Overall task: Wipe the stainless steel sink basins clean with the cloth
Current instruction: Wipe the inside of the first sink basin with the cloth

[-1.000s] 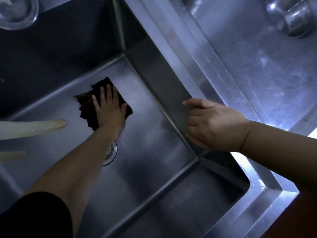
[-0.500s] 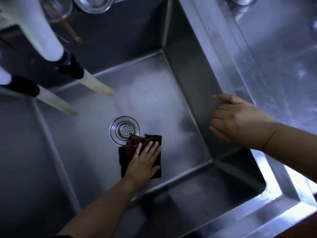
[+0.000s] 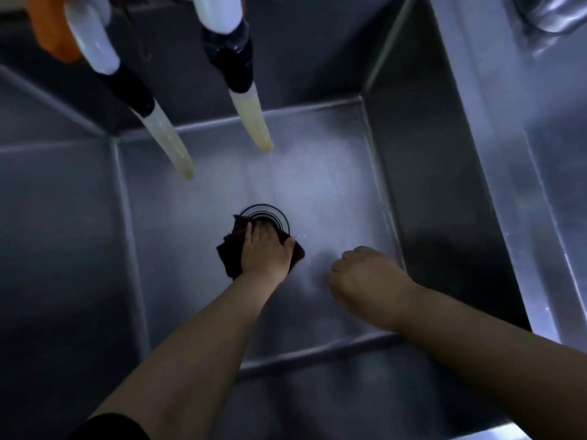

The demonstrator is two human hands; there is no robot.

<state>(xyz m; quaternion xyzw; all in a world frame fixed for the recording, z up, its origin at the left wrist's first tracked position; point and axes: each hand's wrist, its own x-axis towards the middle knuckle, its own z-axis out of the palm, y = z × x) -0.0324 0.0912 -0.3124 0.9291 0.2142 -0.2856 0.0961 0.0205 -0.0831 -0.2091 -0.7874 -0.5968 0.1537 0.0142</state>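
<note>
Down in the sink basin, my left hand presses the dark cloth flat beside the drain, fingers spread to rub hard. My right hand hangs near, loosely curled, holding nothing.

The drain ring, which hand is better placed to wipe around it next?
Left. The left hand already presses the dark cloth down at the edge of the drain; the right hand hangs beside it, loosely curled, holding nothing.
</note>
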